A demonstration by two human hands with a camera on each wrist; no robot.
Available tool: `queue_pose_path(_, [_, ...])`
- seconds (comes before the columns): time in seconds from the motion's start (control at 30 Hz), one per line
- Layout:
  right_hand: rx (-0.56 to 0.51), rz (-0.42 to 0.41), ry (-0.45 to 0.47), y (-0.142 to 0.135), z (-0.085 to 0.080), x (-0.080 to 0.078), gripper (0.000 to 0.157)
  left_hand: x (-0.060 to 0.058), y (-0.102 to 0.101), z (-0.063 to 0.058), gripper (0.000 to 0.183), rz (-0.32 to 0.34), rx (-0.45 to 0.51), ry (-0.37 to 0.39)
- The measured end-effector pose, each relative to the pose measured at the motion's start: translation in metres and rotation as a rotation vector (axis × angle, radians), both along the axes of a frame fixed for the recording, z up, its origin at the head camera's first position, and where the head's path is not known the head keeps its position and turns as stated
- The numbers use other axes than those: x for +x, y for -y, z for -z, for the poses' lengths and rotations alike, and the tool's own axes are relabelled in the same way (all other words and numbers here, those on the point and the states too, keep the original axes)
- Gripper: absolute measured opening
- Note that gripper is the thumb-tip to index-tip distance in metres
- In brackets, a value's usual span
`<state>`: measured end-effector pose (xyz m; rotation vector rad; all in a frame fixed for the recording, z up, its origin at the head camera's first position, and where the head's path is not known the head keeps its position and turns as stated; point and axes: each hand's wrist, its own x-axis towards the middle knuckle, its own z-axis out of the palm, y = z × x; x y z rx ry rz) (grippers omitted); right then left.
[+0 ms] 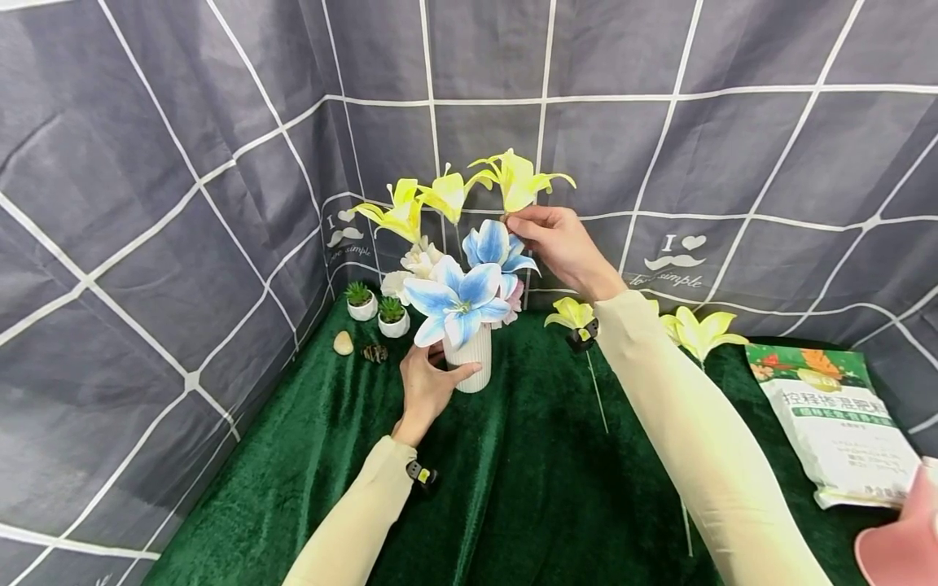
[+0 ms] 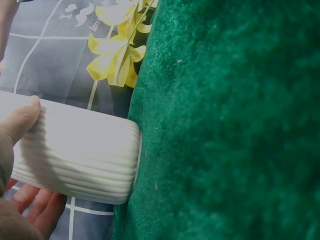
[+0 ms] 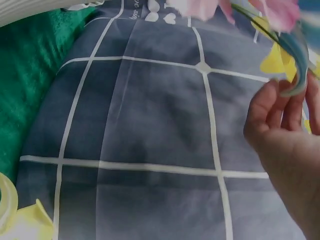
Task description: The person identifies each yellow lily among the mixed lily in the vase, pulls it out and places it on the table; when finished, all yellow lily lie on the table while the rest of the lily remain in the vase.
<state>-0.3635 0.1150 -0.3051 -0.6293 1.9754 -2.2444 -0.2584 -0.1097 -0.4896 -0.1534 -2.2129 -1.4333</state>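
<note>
A white ribbed vase [image 1: 471, 364] stands on the green cloth, filled with artificial flowers. My left hand [image 1: 427, 382] holds it low on its side; in the left wrist view the thumb lies on one side of the vase [image 2: 82, 150] and the fingers on the other. Above the bouquet my right hand [image 1: 563, 247] pinches a yellow lily [image 1: 517, 184] just under its bloom. Its lower stem is hidden behind a blue lily [image 1: 493, 246]. Another blue lily [image 1: 458, 301] faces forward over the rim, and two yellow lilies [image 1: 399, 213] rise at the back left.
Two small potted succulents [image 1: 393, 317], a pale stone [image 1: 343, 343] and a dark striped object [image 1: 374, 352] sit left of the vase. Loose yellow lilies [image 1: 699, 332] lie to the right. Beyond are a white-and-green bag [image 1: 843, 431] and a pink object [image 1: 901, 537]. Checked fabric [image 1: 623, 49] hangs close behind.
</note>
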Motion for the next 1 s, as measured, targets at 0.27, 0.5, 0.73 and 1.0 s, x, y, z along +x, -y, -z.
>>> queue_pose_path(0.27, [0.120,0.185,-0.111,0.009,-0.006,0.007,0.023,0.001,-0.001,-0.002,0.065,0.019,0.024,0.000])
queue_pose_path(0.5, [0.028,0.218,-0.173,0.006,-0.018,0.010,0.013,0.002,-0.001,-0.003,0.072,0.004,0.006,0.023])
queue_pose_path(0.73, [0.087,0.185,-0.215,0.003,-0.021,0.013,0.008,0.003,-0.001,-0.002,0.073,-0.006,0.003,0.033])
queue_pose_path(1.0, [-0.005,0.209,-0.213,-0.003,-0.026,0.014,0.010,0.002,0.000,-0.002,0.075,0.001,-0.001,0.016])
